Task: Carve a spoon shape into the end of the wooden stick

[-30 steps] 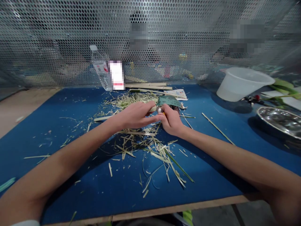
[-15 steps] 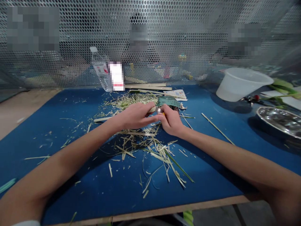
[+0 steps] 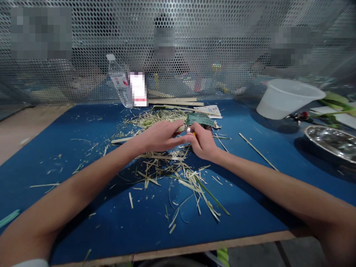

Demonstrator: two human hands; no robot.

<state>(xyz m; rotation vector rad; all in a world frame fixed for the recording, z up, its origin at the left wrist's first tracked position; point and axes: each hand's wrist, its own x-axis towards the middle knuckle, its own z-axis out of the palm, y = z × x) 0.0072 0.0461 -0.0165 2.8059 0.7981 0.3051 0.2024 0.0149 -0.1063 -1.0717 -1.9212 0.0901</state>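
Over the middle of the blue mat [image 3: 244,200], my left hand [image 3: 161,137] is closed around a pale bamboo strip [image 3: 122,140], whose long end sticks out behind the wrist to the left. The strip's other end shows between thumb and forefinger. My right hand [image 3: 204,141] meets it, its fingers wrapped round a small tool with a yellow part [image 3: 194,134]; most of the tool is hidden in the fist. A bright white spot shows where the two hands meet, and the left thumb touches the right hand there. Shavings [image 3: 158,167] lie heaped below and behind both hands.
A green packet [image 3: 200,119] and a white packet [image 3: 213,111] lie behind my right hand. At the back stand a bottle [image 3: 119,81], a phone [image 3: 138,89] and a perforated metal screen [image 3: 194,44]. On the right are a plastic tub [image 3: 274,104] and a steel bowl [image 3: 333,144].
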